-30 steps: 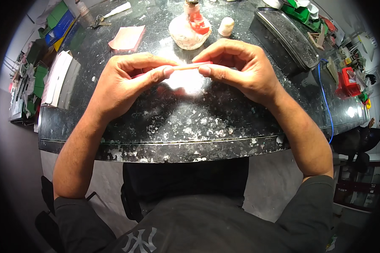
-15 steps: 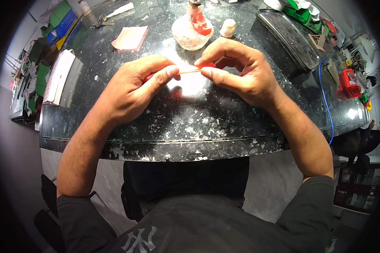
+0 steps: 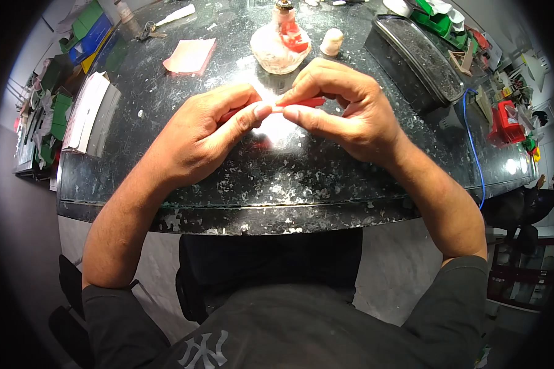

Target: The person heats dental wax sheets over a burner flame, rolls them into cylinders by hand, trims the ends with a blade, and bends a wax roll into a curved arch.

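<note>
Over the bright patch of the dark bench, my left hand (image 3: 206, 129) and my right hand (image 3: 358, 117) pinch a thin red strip (image 3: 313, 102) that looks like wax. Its middle shows in the narrow gap between my fingertips, and its right part sticks out behind my right thumb. The fingers of my left hand hide most of the left part. Just beyond my hands stands a round glass spirit lamp (image 3: 276, 58), smeared with white and red. Its small whitish cap (image 3: 332, 42) sits to the right of it. A pink wax sheet (image 3: 189, 56) lies at the left.
A long black box (image 3: 415, 58) stands at the right, with a blue cable (image 3: 471, 141) beyond it. White boxes (image 3: 89, 114) are at the left. Keys (image 3: 149, 31) lie at the back left. The bench's front edge (image 3: 246, 224) is scuffed.
My hands have come closer together, so less of the strip's middle shows between the fingertips. More of its red right part shows behind my right thumb.
</note>
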`<state>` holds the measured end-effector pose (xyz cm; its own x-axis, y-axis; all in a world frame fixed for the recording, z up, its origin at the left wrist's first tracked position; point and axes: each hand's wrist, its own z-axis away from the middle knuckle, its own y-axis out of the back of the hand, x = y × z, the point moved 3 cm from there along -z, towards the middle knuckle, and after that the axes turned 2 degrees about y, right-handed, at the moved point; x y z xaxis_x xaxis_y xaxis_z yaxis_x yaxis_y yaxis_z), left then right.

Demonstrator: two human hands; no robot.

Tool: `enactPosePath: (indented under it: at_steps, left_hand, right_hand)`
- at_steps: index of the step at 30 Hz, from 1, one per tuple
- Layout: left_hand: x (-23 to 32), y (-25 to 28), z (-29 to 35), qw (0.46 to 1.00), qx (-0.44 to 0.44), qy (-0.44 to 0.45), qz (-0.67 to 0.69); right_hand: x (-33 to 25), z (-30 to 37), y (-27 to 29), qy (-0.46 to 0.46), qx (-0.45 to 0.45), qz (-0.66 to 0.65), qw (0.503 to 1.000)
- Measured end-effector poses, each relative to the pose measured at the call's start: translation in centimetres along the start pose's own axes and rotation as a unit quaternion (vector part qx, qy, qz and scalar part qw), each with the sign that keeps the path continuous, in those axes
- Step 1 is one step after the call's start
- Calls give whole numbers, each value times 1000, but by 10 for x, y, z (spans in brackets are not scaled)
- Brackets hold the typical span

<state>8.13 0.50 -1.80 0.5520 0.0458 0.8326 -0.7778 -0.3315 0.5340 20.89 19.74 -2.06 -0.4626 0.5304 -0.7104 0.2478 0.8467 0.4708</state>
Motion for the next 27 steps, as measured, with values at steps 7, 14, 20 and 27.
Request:
enactPosePath:
  at_steps: [7,14,20,27]
  left_hand:
    - [1,1,1,999,2,40,2]
    - [3,0,-3,999,13,40,-3]
    - [0,9,-1,995,42,65,-59]
    - [6,10,1,984,79,-28,-159]
  right_hand:
    - [-1,-1,-5,-6,40,14,999]
    - [0,-2,-6,-46,28,1,999]
    - [5,-3,9,-219,7,-157,963]
    - [-1,-5,16,-5,18,72,997]
